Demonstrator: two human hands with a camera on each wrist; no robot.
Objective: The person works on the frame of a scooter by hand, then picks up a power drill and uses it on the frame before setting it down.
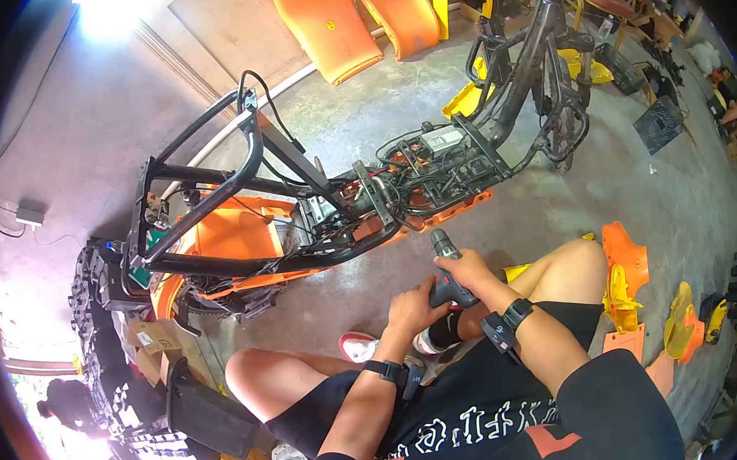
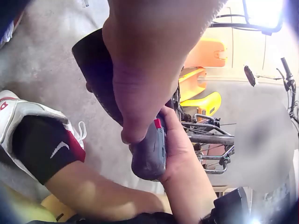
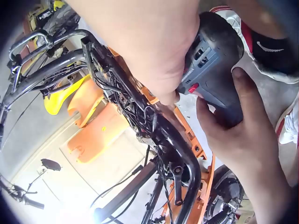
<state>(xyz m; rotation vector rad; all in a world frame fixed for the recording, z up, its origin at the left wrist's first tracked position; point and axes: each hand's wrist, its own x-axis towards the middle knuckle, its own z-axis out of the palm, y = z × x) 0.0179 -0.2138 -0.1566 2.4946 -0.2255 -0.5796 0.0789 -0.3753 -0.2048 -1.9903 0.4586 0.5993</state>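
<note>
A dark grey cordless drill (image 1: 446,291) with a red button is held between both hands, its chuck (image 1: 442,241) towards the frame. In the head view, the left hand (image 1: 412,313) grips its lower left side; in the right wrist view that hand's thumb and a finger (image 3: 247,100) pinch the drill's body (image 3: 217,77). The right hand (image 1: 465,270) is wrapped round the drill near the chuck, its fingers partly hidden. Seen from the left wrist, the right hand (image 2: 180,147) lies against the drill (image 2: 149,158). Beyond them stands a bare black vehicle frame (image 1: 255,165) with exposed wiring.
Orange panels (image 1: 327,34) lean on the wall. Yellow and orange parts (image 1: 623,256) lie on the concrete floor (image 1: 553,210) at the right. A black bin (image 1: 211,408) and cardboard box (image 1: 152,344) stand at the left. The person's bent legs (image 1: 284,374) flank the hands.
</note>
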